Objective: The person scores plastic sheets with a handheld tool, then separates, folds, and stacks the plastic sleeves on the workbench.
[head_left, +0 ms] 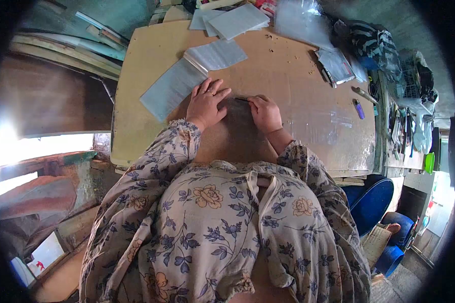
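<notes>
The right grip (266,112) is clenching a thin, dark tool (242,99); its exact kind is not showing clearly. The tool is projecting leftward from the right grip, its long axis running roughly crosswise in front of the person and its free end facing the left grip (207,104). The left grip is lying palm down with fingers spreading, and is grasping nothing visible. Between the two, a dark patch (240,121) is showing on the surface (298,86); whether it is stain or shadow, I cannot tell.

The film (172,88) is lying ahead and to the left of the right grip. It is bending at a pale fold, one part slanting toward the near left, the other extending toward the far right. The left grip is the nearer one, its fingertips reaching the film's edge; contact is not showing clearly. The right grip is standing apart from the film.

Further out, loose sheets (237,21) are overlapping beyond both grips. A packet (335,66) is lying ahead and to the right of the right grip, and a lighter (358,108) is lying well to its right.
</notes>
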Motion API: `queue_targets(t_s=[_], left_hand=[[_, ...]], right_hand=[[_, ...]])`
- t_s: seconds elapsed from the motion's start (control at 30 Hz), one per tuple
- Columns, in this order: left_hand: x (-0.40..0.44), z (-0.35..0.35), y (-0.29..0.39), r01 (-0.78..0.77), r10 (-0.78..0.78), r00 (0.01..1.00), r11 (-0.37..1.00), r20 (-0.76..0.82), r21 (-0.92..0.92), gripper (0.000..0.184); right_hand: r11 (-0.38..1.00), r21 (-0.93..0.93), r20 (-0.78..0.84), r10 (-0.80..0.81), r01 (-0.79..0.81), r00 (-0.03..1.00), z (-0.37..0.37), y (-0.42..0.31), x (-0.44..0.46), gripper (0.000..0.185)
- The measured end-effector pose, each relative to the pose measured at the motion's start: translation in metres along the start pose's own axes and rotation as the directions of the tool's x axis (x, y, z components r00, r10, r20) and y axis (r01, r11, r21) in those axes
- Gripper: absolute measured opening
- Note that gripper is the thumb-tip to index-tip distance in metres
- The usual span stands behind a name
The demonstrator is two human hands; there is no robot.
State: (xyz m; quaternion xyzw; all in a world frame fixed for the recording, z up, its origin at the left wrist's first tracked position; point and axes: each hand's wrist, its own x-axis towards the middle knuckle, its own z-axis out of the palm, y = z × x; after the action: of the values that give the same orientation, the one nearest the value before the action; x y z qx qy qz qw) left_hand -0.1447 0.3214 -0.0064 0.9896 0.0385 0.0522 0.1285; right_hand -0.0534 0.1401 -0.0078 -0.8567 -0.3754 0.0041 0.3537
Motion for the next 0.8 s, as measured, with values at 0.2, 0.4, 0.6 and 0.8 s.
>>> queue_targets(t_s=[0.2, 0.4, 0.6, 0.8], left_hand=[[-0.001, 0.000, -0.001, -0.008, 0.008, 1.000, 1.000, -0.015, -0.016, 0.046], [-0.002, -0.005, 0.002, -0.006, 0.005, 1.000, 1.000, -0.026, -0.022, 0.045], [0.000, 0.002, 0.002, -0.013, 0.013, 1.000, 1.000, -0.028, 0.012, 0.043], [0.000, -0.002, 0.004, -0.009, 0.009, 0.999, 1.000, -0.044, 0.003, 0.042]], right_hand=[[1.000, 0.000, 0.003, 0.023, -0.023, 1.000, 0.000, -0.001, -0.001, 0.015], [1.000, 0.000, 0.036, 0.021, -0.021, 0.999, -0.003, -0.004, -0.001, 0.014], [0.996, 0.078, -0.076, 0.042, -0.036, 0.996, -0.008, -0.004, 0.000, 0.013], [0.875, 0.327, -0.326, 0.458, -0.356, 0.827, -0.040, 0.011, -0.011, 0.014]])
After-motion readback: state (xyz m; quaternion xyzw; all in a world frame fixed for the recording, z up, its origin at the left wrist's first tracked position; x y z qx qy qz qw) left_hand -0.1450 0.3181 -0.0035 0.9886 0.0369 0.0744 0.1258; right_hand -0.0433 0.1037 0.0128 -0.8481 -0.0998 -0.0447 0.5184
